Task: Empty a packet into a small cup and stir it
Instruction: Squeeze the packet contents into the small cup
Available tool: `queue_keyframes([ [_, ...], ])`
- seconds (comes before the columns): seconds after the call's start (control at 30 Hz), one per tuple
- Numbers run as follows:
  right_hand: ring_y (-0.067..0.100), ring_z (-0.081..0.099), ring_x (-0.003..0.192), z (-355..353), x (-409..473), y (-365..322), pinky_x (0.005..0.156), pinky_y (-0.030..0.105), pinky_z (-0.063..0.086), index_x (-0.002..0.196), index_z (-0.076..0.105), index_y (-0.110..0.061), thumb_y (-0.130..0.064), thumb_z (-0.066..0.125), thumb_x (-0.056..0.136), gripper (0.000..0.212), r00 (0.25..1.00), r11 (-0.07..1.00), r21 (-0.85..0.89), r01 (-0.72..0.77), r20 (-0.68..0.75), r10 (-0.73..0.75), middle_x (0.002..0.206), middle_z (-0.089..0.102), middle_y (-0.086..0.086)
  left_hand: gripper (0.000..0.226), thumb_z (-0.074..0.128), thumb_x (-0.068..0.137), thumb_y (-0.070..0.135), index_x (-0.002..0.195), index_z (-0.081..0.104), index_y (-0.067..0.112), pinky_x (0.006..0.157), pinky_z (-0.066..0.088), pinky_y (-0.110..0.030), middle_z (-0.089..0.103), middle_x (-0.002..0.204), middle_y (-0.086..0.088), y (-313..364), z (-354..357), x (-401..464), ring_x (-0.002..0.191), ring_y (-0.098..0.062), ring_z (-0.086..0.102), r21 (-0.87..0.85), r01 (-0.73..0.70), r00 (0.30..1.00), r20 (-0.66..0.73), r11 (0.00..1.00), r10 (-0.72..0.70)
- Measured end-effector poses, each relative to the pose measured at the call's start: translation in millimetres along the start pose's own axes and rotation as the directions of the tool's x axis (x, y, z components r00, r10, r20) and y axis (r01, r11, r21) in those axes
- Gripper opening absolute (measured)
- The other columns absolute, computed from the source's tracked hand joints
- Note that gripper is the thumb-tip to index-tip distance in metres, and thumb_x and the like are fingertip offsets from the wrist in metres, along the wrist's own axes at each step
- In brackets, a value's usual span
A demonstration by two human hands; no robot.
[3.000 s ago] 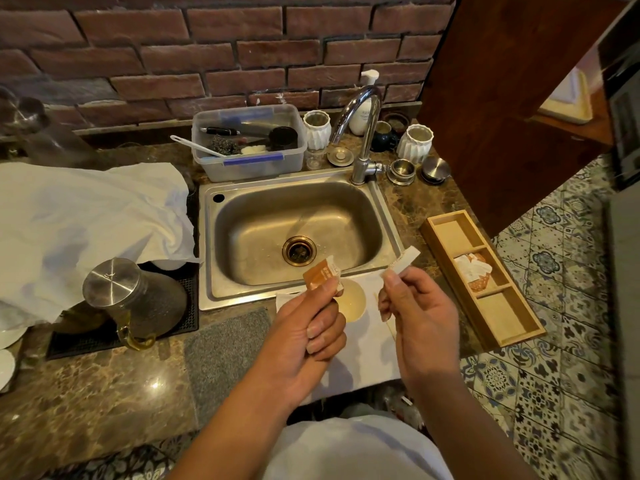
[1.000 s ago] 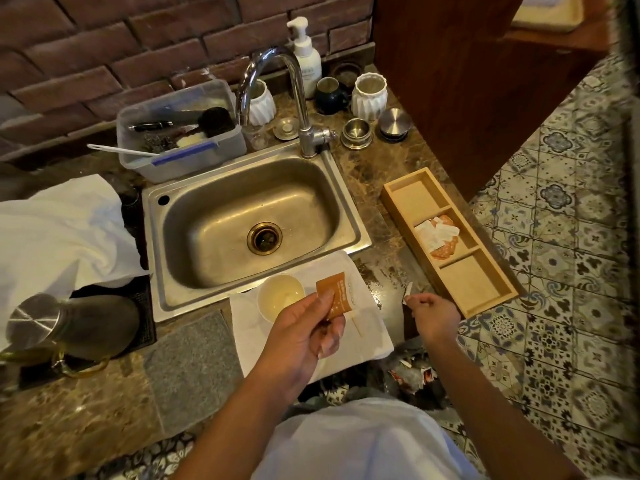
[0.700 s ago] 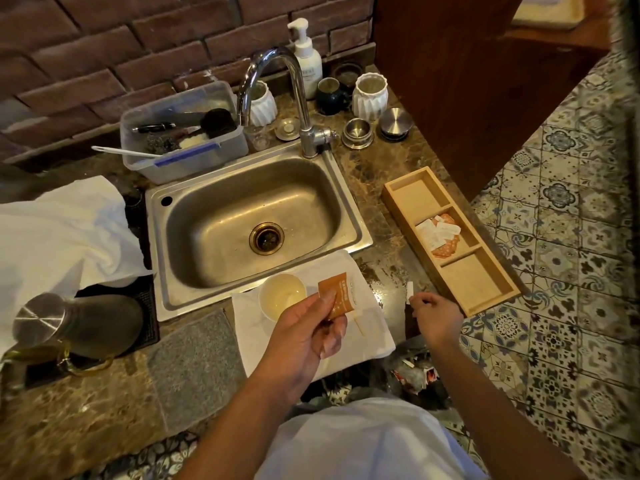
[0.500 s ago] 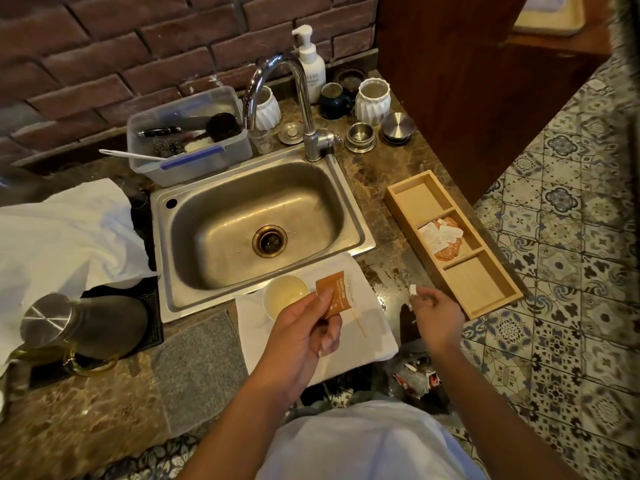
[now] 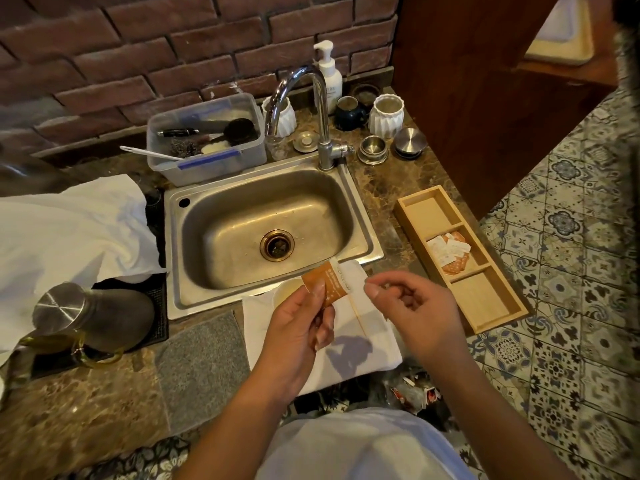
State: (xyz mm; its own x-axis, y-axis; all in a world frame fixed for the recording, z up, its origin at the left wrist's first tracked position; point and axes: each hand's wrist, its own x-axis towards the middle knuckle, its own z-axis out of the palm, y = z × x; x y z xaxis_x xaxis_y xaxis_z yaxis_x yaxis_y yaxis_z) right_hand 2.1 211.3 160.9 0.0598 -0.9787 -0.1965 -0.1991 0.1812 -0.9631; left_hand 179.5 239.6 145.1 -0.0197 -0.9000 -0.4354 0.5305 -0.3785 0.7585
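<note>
My left hand (image 5: 301,323) pinches an orange packet (image 5: 327,282) with a white top edge, holding it up above the counter's front edge. A small pale cup (image 5: 284,293) stands on a white napkin (image 5: 367,351) just behind the packet and is partly hidden by it. My right hand (image 5: 412,306) hovers just right of the packet with loosely curled fingers. Its thumb and forefinger are close to the packet's edge and nothing shows between them. A thin wooden stick (image 5: 360,322) lies on the napkin.
A steel sink (image 5: 242,216) with a faucet (image 5: 313,98) lies behind the cup. A wooden tray (image 5: 491,306) with more packets (image 5: 448,252) sits at the right. A lidded glass jug (image 5: 79,317) and a white cloth (image 5: 69,237) are at the left, and discarded wrappers (image 5: 412,393) lie below the counter.
My right hand moved from the counter's right edge up to the packet, and the small white torn strip it held no longer shows. My left hand has raised the packet slightly.
</note>
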Motion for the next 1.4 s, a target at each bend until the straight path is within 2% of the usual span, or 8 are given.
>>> queue_keyframes([
  [0.1, 0.029, 0.053, 0.063, 8, -8, -15, 0.057, 0.026, 0.047, 0.091, 0.077, -0.029, -0.024, 0.078, 0.083, 0.009, 0.997, 0.999, 0.009, 0.034, 0.072, -0.034, 0.075, 0.062, 0.018, 0.021, 0.06, 0.093, 0.033, 0.085, 0.076, 0.022, 0.048, 0.029, -0.022, 0.048, 0.057, -0.004, 0, -1, 0, 0.044, -0.009, 0.035, 0.0, -0.042, 0.998, -0.048, 0.999, 0.042],
  [0.23, 0.01, 0.048, 0.058, 19, -13, -24, 0.054, 0.02, 0.044, 0.092, 0.076, -0.028, -0.023, 0.079, 0.083, 0.011, 0.996, 0.998, 0.003, 0.057, 0.07, -0.058, 0.069, 0.059, 0.013, 0.021, 0.061, 0.093, 0.034, 0.085, 0.075, 0.019, 0.049, 0.029, -0.024, 0.048, 0.056, -0.003, 0, -5, -2, 0.044, -0.009, 0.036, 0.023, -0.08, 0.994, -0.076, 0.997, 0.081],
  [0.57, 0.005, 0.046, 0.055, 31, -10, -19, 0.052, 0.018, 0.042, 0.09, 0.072, -0.028, -0.027, 0.079, 0.084, 0.009, 0.999, 0.999, -0.045, 0.02, 0.036, -0.018, 0.058, 0.054, -0.007, 0.022, 0.062, 0.09, 0.035, 0.082, 0.076, 0.021, 0.055, 0.023, -0.031, 0.05, 0.056, -0.003, 1, -11, -10, 0.043, -0.008, 0.036, 0.036, -0.108, 0.987, -0.113, 0.994, 0.111],
  [0.77, 0.007, 0.05, 0.058, 37, -11, -18, 0.056, 0.02, 0.045, 0.087, 0.076, -0.028, -0.027, 0.078, 0.085, 0.003, 0.997, 0.998, -0.061, 0.035, 0.064, -0.031, 0.065, 0.061, 0.003, 0.021, 0.064, 0.087, 0.038, 0.083, 0.077, 0.023, 0.053, 0.026, -0.028, 0.05, 0.058, -0.004, 4, -13, -13, 0.044, -0.008, 0.037, 0.054, -0.112, 0.989, -0.095, 0.992, 0.117],
  [0.97, 0.021, 0.052, 0.062, 33, -9, -24, 0.058, 0.027, 0.047, 0.083, 0.075, -0.03, -0.022, 0.078, 0.085, 0.009, 0.987, 0.997, -0.042, 0.068, 0.147, -0.061, 0.073, 0.062, 0.015, 0.022, 0.068, 0.087, 0.041, 0.095, 0.076, 0.022, 0.046, 0.032, -0.021, 0.052, 0.061, -0.007, 8, -23, -14, 0.044, -0.008, 0.038, 0.116, -0.144, 0.986, -0.07, 0.983, 0.153],
  [1.1, 0.013, 0.051, 0.062, 25, -4, -28, 0.059, 0.027, 0.046, 0.084, 0.076, -0.024, -0.019, 0.079, 0.084, 0.005, 0.974, 0.996, -0.051, 0.068, 0.218, -0.055, 0.075, 0.062, 0.018, 0.019, 0.065, 0.091, 0.033, 0.092, 0.076, 0.017, 0.046, 0.032, -0.02, 0.055, 0.06, -0.007, 13, -32, -15, 0.044, -0.011, 0.038, 0.172, -0.155, 0.984, -0.064, 0.973, 0.168],
  [1.23, 0.034, 0.056, 0.069, 22, -1, -29, 0.063, 0.037, 0.049, 0.085, 0.077, -0.023, -0.018, 0.079, 0.083, 0.006, 0.974, 0.997, -0.04, 0.066, 0.219, -0.056, 0.079, 0.066, 0.021, 0.016, 0.067, 0.09, 0.028, 0.086, 0.077, 0.016, 0.047, 0.038, -0.02, 0.061, 0.061, -0.009, 20, -35, -20, 0.046, -0.014, 0.043, 0.279, -0.188, 0.98, -0.008, 0.942, 0.198],
  [1.4, 0.016, 0.053, 0.064, 26, 2, -29, 0.06, 0.026, 0.047, 0.082, 0.078, -0.022, -0.012, 0.079, 0.083, 0.009, 0.986, 0.999, 0.036, 0.032, 0.165, -0.037, 0.07, 0.063, 0.013, 0.02, 0.067, 0.085, 0.026, 0.088, 0.076, 0.008, 0.049, 0.041, -0.019, 0.065, 0.062, -0.01, 24, -33, -26, 0.047, -0.013, 0.046, 0.335, -0.193, 0.98, 0.023, 0.922, 0.197],
])
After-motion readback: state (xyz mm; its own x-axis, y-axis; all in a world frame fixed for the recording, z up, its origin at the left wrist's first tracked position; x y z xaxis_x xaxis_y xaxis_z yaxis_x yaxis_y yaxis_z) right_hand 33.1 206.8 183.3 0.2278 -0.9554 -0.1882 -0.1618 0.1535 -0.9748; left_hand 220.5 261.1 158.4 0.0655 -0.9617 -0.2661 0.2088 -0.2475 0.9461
